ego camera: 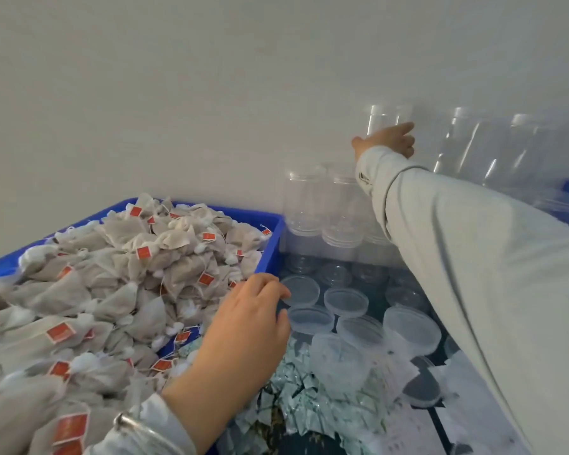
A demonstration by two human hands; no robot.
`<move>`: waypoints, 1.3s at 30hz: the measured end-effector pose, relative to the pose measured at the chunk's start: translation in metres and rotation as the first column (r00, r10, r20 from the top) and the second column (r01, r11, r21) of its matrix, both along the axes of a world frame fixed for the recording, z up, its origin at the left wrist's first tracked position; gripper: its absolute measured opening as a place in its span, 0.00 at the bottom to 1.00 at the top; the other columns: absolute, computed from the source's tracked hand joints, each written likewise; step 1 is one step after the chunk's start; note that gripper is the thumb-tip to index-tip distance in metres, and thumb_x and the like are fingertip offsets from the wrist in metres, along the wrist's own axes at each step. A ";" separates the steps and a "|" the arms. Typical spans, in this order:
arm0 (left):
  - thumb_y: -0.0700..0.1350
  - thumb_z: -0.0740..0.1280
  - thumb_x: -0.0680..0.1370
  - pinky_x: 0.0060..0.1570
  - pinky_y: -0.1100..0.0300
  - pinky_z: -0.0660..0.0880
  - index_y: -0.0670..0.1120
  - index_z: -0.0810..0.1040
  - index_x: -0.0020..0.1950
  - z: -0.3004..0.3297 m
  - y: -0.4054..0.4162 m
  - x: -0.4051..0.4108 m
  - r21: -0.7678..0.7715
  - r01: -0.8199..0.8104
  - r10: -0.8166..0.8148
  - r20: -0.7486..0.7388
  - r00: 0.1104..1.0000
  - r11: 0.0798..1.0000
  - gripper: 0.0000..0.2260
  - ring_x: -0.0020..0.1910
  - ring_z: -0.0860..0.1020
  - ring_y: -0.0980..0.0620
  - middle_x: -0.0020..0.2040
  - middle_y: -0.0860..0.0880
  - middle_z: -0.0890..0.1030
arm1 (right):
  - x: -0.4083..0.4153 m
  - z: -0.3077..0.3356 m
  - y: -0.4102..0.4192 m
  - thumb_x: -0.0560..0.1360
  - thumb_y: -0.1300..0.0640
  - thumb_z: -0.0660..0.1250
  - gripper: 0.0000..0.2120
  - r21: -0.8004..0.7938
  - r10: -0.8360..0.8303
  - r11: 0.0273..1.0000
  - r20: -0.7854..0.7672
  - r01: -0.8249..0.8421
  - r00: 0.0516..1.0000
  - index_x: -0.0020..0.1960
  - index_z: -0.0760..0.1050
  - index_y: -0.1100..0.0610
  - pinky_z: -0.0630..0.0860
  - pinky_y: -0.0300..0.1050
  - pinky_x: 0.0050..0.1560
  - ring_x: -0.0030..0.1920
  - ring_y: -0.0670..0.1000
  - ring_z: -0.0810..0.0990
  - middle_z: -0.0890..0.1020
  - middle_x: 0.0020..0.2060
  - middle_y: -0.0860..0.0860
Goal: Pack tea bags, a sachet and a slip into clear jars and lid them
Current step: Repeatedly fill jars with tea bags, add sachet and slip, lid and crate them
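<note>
Blue plastic forms the crate (270, 247) that anchors this bench, and it is heaped with tea bags (112, 280), each with a red tag on its string. The heap probably sits there so the nearer hand can scoop from it without reaching.

At the crate's right rim rests the left hand (250, 320), fingers loosely spread and holding nothing; its fingertips lie close to a lid, though I cannot tell if they touch it. My guess is that it is bracing or waiting while the other arm works.

Right of the crate, a second tray holds clear lids (345, 302) lying open side up, laid out singly, likely so one can be picked at a time. Nearer the person than the lids lies a pile of pale green sachets (296, 399), and further right some white paper slips (460, 379), partly blurred.

Beyond the lids, against the wall, empty jars (304, 205) stand stacked in tiers. The right hand (386, 141), at the end of a long pale sleeve, is up on the top tier with thumb and fingers wrapped round one jar (386, 118), gripping it. More jars stand further right. Judging from this, the packing of this jar has not begun; it is only being fetched.
</note>
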State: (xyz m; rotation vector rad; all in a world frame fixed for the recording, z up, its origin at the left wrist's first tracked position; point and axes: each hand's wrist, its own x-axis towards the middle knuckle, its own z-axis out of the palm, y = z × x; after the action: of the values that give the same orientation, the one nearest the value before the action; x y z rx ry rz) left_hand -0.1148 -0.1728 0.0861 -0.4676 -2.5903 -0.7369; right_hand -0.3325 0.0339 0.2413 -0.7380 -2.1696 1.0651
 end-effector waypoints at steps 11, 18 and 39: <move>0.49 0.59 0.80 0.60 0.66 0.61 0.51 0.67 0.67 0.003 -0.001 0.002 0.053 -0.006 0.009 -0.069 0.998 0.999 0.15 0.63 0.66 0.56 0.64 0.55 0.68 | 0.040 -0.018 -0.026 0.65 0.49 0.73 0.47 0.177 0.141 0.982 -0.446 -0.068 0.884 0.74 0.53 0.62 0.60 0.45 0.69 0.69 0.55 0.65 0.62 0.69 0.57; 0.63 0.63 0.70 0.54 0.78 0.64 0.62 0.50 0.73 0.021 0.005 0.019 0.387 0.144 -0.118 -0.090 0.989 0.911 0.35 0.61 0.64 0.66 0.58 0.69 0.54 | 0.193 -0.122 -0.049 0.57 0.49 0.80 0.47 0.208 0.709 0.705 -0.196 -0.678 0.677 0.70 0.61 0.54 0.66 0.31 0.54 0.58 0.45 0.69 0.62 0.58 0.48; 0.66 0.60 0.74 0.37 0.49 0.82 0.46 0.68 0.63 0.014 0.054 0.060 0.346 0.027 -0.235 0.575 0.783 0.938 0.28 0.41 0.78 0.47 0.49 0.49 0.73 | 0.320 -0.220 0.014 0.53 0.56 0.79 0.42 0.817 0.456 0.558 -0.156 -0.145 0.876 0.65 0.69 0.60 0.68 0.60 0.61 0.60 0.57 0.72 0.78 0.59 0.58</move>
State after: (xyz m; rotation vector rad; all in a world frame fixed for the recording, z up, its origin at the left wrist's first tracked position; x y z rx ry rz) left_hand -0.0548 -0.1184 0.1003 -0.3484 -2.9381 -1.5592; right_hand -0.0122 0.0481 0.0208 0.2591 -2.1612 0.2260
